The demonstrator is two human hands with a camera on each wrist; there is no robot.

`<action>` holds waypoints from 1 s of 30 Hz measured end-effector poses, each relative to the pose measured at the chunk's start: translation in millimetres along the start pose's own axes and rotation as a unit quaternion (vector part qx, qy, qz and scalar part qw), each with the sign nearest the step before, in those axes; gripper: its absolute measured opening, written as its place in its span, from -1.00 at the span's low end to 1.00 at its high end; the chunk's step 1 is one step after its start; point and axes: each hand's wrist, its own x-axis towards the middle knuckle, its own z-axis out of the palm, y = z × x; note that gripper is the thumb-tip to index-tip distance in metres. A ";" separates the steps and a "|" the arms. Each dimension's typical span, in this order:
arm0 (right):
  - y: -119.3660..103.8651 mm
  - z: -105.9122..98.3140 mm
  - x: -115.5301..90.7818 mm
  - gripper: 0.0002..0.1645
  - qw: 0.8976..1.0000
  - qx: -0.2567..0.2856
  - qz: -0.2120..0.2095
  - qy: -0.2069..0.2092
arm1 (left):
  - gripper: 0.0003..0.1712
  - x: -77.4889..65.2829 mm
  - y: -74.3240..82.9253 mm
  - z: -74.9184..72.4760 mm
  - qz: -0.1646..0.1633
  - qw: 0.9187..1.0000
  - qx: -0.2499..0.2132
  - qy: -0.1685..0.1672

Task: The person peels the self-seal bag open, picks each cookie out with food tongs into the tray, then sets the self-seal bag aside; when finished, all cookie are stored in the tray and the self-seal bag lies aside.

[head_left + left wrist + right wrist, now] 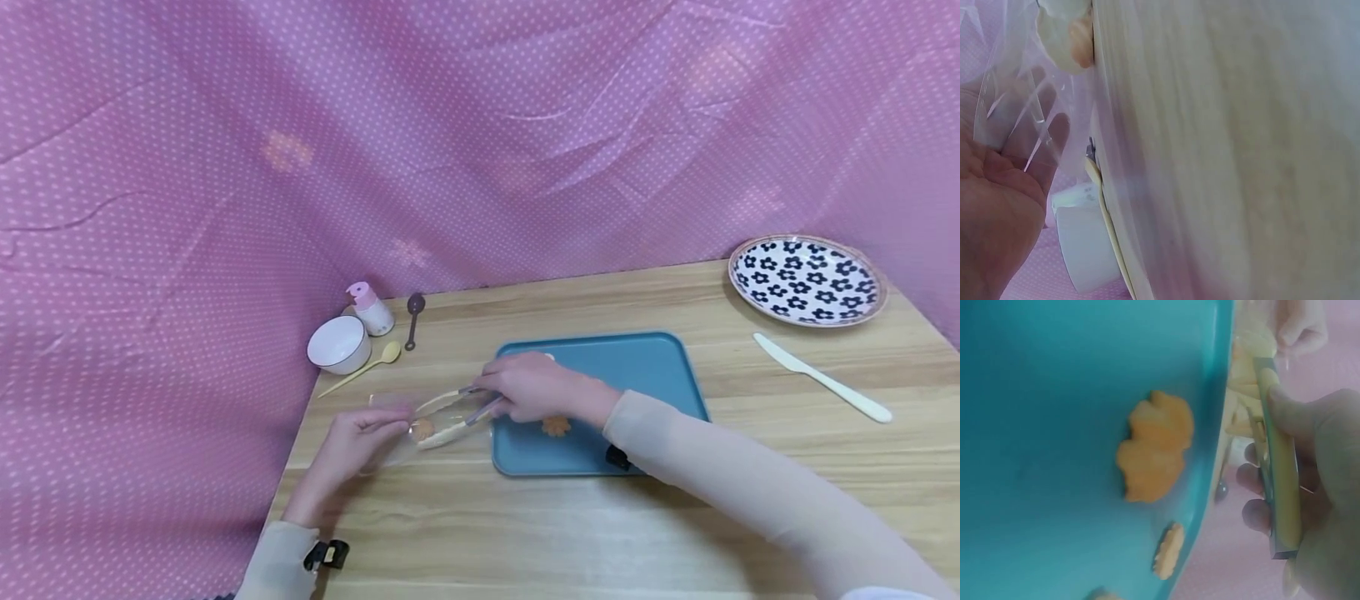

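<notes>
My right hand [536,386] grips a pair of tongs [1282,462] with pale tips. In the head view those tips [442,435] reach left into a clear plastic bag [390,454], beside an orange-brown cookie [422,429]. The fingers of my left hand [360,442] pinch the bag's edge; in the left wrist view the film [1016,106] lies across them. Below my right hand is a blue tray [652,375]. On it lie a flower-shaped cookie [556,427] and, in the right wrist view, a smaller ridged cookie [1169,550]. Part of the tray is hidden by my right arm.
At the back left stand a white bowl [337,343] and a pink-topped pump bottle [372,310], with a yellow spoon [390,352] and a dark spoon [416,307] nearby. A flower-patterned plate [806,283] and a pale knife [825,382] lie right of the tray.
</notes>
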 end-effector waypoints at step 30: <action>17.8 -27.9 -52.0 -0.51 0.995 -0.010 0.025 0.097 | -0.75 0.0 -0.1 -3.9 -0.008 0.999 0.033 0.018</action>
